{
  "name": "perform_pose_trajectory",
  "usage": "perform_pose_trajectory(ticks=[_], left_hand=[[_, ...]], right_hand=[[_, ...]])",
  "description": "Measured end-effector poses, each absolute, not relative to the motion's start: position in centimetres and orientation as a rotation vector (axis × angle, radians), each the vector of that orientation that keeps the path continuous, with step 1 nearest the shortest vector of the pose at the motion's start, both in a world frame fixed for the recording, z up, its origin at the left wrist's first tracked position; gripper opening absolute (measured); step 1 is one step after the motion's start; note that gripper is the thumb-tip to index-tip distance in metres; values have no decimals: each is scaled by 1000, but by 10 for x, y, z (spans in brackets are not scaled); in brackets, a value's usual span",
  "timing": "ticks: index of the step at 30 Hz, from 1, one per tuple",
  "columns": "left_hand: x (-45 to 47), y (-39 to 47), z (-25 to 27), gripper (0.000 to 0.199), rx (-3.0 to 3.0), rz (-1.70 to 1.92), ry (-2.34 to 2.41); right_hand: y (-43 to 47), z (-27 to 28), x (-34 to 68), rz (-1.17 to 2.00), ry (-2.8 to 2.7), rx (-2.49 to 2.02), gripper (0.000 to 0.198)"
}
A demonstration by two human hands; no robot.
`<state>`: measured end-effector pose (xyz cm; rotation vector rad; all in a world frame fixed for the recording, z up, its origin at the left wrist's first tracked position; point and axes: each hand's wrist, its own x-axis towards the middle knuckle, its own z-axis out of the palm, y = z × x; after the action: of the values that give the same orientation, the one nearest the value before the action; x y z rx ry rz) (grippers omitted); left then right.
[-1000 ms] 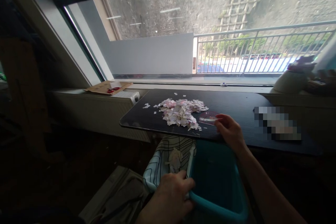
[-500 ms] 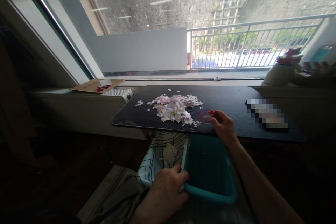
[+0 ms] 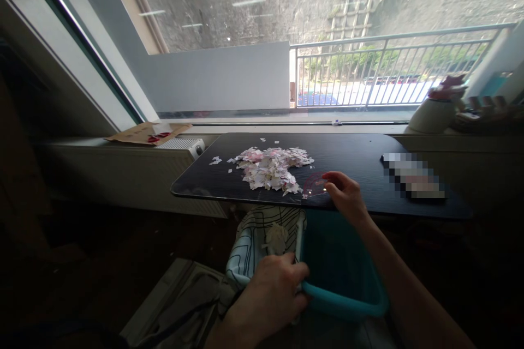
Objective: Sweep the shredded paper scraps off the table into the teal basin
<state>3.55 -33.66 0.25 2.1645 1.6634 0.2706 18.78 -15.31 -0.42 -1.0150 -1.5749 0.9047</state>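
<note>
In my right hand [image 3: 346, 193] is a clear pinkish protractor [image 3: 314, 186], pinched at its right end and held at the table's near edge. A heap of torn paper scraps [image 3: 272, 166] lies just left of it on the dark table [image 3: 347, 152]. My left hand [image 3: 274, 289] is closed around the edge of a teal bin [image 3: 347, 305] below the table. Beside that hand, the left part is lined with a white bag with black lines [image 3: 241, 256], with crumpled pale paper [image 3: 277, 237] inside. The right part shows bare teal walls.
A blurred-out flat object [image 3: 413, 177] lies at the table's right. Left of the table is a radiator [image 3: 143, 169]; red-handled scissors [image 3: 159, 137] and brown paper [image 3: 131, 133] lie above it. A white jug-like container [image 3: 434, 112] stands on the right sill.
My left hand and the teal bin have shifted to the right. The protractor is now tilted slightly differently, still in my right hand beside the scraps. The paper heap looks the same.
</note>
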Motion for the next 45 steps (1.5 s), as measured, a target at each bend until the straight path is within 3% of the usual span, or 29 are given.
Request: perform_pose_trajectory(ticks=[26,34,37,45], left_hand=[[41,-325,-6,11,2301,173,1652],[42,-320,-4,15,2325,129,1625],[42,-320,-1,15,2359,111,1621],[26,-343,15,10,2348,62,1551]], right_hand=[[-158,1,193,1113,-1800,-861,26],[-160,-1,191,994,-1658,-956,20],[-152,-1,196,1028,-1673,-969,26],[-103,10,258,525,-1854,-1452,46]])
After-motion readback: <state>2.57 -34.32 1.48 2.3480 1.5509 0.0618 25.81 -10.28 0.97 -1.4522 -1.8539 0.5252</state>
